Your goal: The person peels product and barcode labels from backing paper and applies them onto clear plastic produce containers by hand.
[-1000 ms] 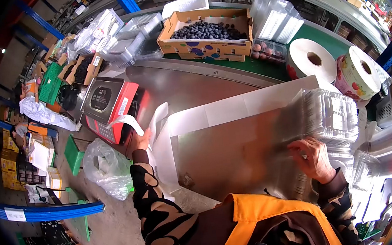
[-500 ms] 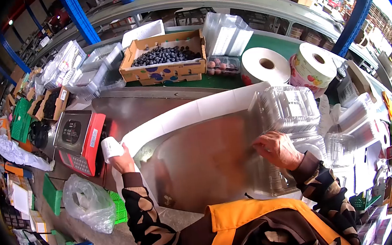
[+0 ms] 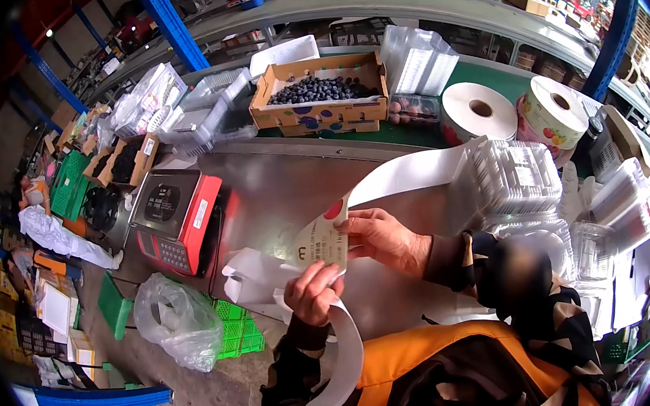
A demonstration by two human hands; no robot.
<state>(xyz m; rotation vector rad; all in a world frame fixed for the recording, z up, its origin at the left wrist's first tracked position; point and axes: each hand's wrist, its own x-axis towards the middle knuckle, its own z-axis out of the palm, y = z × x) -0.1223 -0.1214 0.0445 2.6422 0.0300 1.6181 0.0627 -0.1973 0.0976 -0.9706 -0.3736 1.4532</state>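
A long paper label strip (image 3: pixel 409 176) runs from the stacked clear plastic containers (image 3: pixel 515 183) across the steel table to my hands. My right hand (image 3: pixel 391 240) pinches the strip near its printed label (image 3: pixel 315 245), which faces me with a red mark and dark lettering. Lower down and to the left, my left hand (image 3: pixel 315 293) grips the same strip with curled fingers. One tail of the strip (image 3: pixel 348 359) hangs below that hand over the table edge. Another white folded stretch (image 3: pixel 257 273) lies left of it on the table.
A red scale (image 3: pixel 176 219) stands at the left. Behind are a cardboard box (image 3: pixel 316 117) of dark berries (image 3: pixel 321 88), a plain label roll (image 3: pixel 478 111) and a printed roll (image 3: pixel 553 114). A plastic bag (image 3: pixel 177 322) and green crate (image 3: pixel 237 331) sit below left.
My right hand has moved left from the plastic containers and now pinches the label strip. The left hand has come right and down, bringing the strip closer. The view has shifted slightly.
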